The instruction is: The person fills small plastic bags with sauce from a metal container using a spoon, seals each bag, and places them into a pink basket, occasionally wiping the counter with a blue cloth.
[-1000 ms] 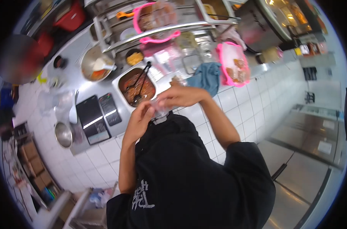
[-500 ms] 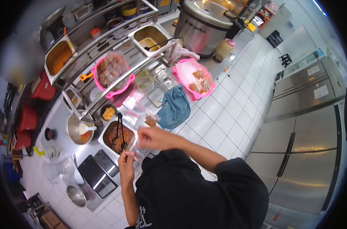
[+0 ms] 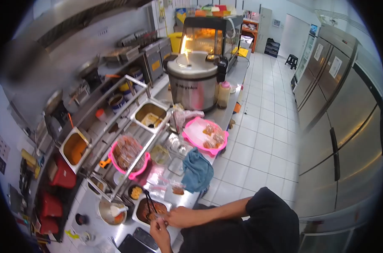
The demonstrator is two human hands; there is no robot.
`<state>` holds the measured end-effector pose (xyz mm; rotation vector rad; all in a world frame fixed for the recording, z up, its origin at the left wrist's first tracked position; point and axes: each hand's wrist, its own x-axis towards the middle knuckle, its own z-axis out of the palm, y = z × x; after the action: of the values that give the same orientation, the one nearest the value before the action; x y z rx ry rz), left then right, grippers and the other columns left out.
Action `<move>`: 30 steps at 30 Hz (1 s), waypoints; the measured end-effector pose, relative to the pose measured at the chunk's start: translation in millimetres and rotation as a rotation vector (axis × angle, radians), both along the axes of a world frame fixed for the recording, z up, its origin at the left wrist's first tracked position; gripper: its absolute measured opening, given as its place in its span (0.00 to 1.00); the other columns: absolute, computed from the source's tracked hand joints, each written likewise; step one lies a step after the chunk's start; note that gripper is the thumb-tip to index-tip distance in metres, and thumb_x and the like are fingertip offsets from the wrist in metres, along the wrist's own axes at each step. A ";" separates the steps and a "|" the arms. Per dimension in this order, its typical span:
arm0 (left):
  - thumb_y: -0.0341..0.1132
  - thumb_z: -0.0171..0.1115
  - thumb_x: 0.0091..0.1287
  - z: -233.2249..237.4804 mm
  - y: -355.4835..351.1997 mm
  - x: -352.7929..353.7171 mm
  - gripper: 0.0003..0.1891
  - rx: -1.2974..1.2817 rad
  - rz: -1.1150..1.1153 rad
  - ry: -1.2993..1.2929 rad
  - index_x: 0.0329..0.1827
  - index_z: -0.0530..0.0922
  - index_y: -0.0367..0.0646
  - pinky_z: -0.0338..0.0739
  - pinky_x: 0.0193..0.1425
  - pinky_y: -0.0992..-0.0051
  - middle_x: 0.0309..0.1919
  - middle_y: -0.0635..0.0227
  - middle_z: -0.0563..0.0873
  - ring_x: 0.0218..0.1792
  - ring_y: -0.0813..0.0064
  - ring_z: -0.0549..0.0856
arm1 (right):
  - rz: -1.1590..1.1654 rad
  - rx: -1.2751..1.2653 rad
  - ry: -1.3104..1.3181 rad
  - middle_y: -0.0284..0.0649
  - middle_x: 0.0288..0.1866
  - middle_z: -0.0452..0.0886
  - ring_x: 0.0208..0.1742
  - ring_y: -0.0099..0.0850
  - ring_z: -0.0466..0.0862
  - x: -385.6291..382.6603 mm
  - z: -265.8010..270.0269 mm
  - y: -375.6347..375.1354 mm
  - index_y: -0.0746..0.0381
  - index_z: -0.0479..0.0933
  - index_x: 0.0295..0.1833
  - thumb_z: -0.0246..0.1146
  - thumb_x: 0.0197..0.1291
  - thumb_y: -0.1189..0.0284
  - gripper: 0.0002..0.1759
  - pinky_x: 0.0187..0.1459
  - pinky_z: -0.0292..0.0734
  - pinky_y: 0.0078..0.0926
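Observation:
My left hand (image 3: 159,232) and my right hand (image 3: 177,216) meet at the near edge of a steel pan (image 3: 136,213). Between their closed fingertips is a small clear plastic bag (image 3: 159,219), mostly hidden by the fingers. Reddish-brown chunky food (image 3: 159,207) fills the pan, and black-handled utensils (image 3: 148,201) stand in it. Just beyond lies a small bag of brown food (image 3: 178,191) on the counter. Flat clear bags (image 3: 156,173) are spread further back, beside a crumpled blue towel (image 3: 197,169).
A pink basket (image 3: 146,163) of filled bags stands under the steel rack (image 3: 115,190). Another pink basket (image 3: 190,138) holds a few bags near the large cooker (image 3: 195,86). A mixing bowl (image 3: 102,216) with a white scoop sits left of the pan; dark scales (image 3: 134,244) lie nearest me.
My view has tilted up, showing more of the far kitchen. My right hand has come down from above the bag, so both hands are now close together at it.

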<state>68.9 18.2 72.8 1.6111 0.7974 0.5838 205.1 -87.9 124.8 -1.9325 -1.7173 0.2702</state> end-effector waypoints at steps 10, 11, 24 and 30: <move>0.47 0.64 0.71 -1.4 32.5 -5.9 0.17 -0.058 -0.155 0.003 0.49 0.76 0.42 0.80 0.40 0.74 0.39 0.63 0.81 0.39 0.72 0.82 | 0.176 -0.058 0.365 0.49 0.30 0.82 0.35 0.46 0.84 32.3 -18.5 18.2 0.65 0.78 0.36 0.59 0.60 0.63 0.15 0.37 0.76 0.41; 0.49 0.70 0.67 -1.2 39.7 -4.8 0.22 -0.177 -0.227 0.008 0.53 0.75 0.44 0.83 0.44 0.76 0.46 0.63 0.81 0.44 0.72 0.83 | 0.193 -0.028 0.490 0.47 0.29 0.81 0.33 0.40 0.82 35.9 -21.7 20.6 0.66 0.77 0.36 0.59 0.60 0.63 0.15 0.35 0.75 0.38; 0.40 0.49 0.79 22.8 44.4 11.9 0.13 -0.020 -0.688 0.001 0.42 0.78 0.43 0.74 0.35 0.80 0.33 0.72 0.82 0.31 0.82 0.77 | 0.379 0.035 0.944 0.31 0.26 0.75 0.31 0.21 0.72 40.9 -28.5 16.2 0.68 0.75 0.33 0.54 0.71 0.66 0.17 0.34 0.69 0.26; 0.44 0.50 0.78 35.7 18.6 2.4 0.15 0.266 -0.381 0.193 0.42 0.77 0.41 0.74 0.32 0.68 0.26 0.60 0.82 0.28 0.69 0.81 | 0.289 0.094 0.823 0.40 0.25 0.78 0.28 0.28 0.77 33.5 -58.1 19.9 0.68 0.76 0.33 0.52 0.69 0.66 0.17 0.33 0.72 0.32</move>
<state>71.3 36.8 108.6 2.0266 0.5436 0.2700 238.6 -68.0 66.7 -1.2188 -1.3801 0.9238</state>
